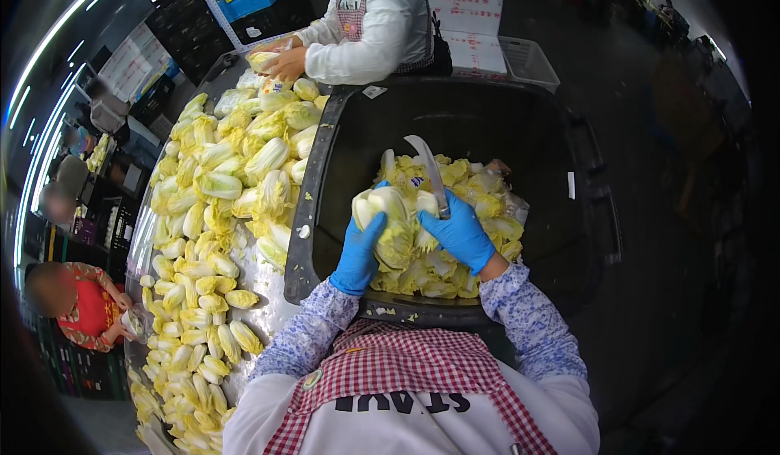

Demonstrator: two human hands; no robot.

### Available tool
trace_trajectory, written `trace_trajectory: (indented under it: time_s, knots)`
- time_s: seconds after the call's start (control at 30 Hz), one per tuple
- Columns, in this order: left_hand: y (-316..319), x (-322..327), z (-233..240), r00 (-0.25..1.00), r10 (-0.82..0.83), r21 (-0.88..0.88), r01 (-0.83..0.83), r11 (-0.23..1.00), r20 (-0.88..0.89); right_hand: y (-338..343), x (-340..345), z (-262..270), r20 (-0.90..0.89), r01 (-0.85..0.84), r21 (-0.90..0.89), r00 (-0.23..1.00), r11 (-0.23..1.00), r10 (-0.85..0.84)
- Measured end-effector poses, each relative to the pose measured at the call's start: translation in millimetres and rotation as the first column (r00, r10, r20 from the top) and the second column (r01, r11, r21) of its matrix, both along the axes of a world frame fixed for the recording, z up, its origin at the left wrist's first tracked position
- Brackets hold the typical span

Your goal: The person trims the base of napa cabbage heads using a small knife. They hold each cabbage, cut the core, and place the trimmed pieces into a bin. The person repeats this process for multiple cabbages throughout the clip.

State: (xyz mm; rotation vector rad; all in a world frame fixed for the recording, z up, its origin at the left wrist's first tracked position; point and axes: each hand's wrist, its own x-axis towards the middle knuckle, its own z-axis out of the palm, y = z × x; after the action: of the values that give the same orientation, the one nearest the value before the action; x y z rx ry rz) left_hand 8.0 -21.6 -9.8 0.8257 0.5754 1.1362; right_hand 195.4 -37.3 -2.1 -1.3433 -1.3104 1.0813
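My left hand (pixel 359 251), in a blue glove, holds a pale napa cabbage (pixel 390 226) over a large black plastic bin (pixel 359 126). My right hand (pixel 460 229), gloved the same way, grips a knife with a curved blade (pixel 429 165); the blade points up and away from me. Between thumb and knife that hand also has a detached cabbage leaf (pixel 427 220). Yellow-green trimmed leaves (pixel 448 281) lie heaped in the bin below both hands. The knife's handle is mostly hidden in my right glove.
Left of the bin, a metal table (pixel 268 309) bears many napa cabbages (pixel 268 156). Across from me a co-worker (pixel 378 25) holds a wrapped cabbage (pixel 263 60). Another person (pixel 91 309) stands beyond the table at left. White boxes (pixel 466 4) and a plastic crate (pixel 529 62) stand behind the bin.
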Motion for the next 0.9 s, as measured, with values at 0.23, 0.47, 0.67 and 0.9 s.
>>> trace_trajectory:
  time_s: [0.23,0.47,0.67,0.9]
  knots:
    - [6.7,-21.8,20.6,0.971,-0.100,-0.158,0.136,0.978,0.218,10.9,47.1,-20.5,0.541,0.140,0.037,0.829,0.989,-0.138]
    - [6.0,-13.3,10.0,0.976,-0.200,-0.081,0.193,0.978,-0.081,-8.3,-1.9,32.8,-0.253,-0.342,-0.192,0.923,0.920,0.290]
    - [16.8,-11.1,-22.9,0.981,0.007,-0.162,-0.040,0.986,-0.194,-8.2,-9.5,5.8,-0.478,-0.289,-0.163,0.859,0.943,0.180]
    - [31.9,-4.5,-44.1,0.810,0.285,0.243,-0.181,0.953,-0.513,-5.9,-13.1,-11.2,-0.644,-0.246,-0.225,0.764,0.943,0.046]
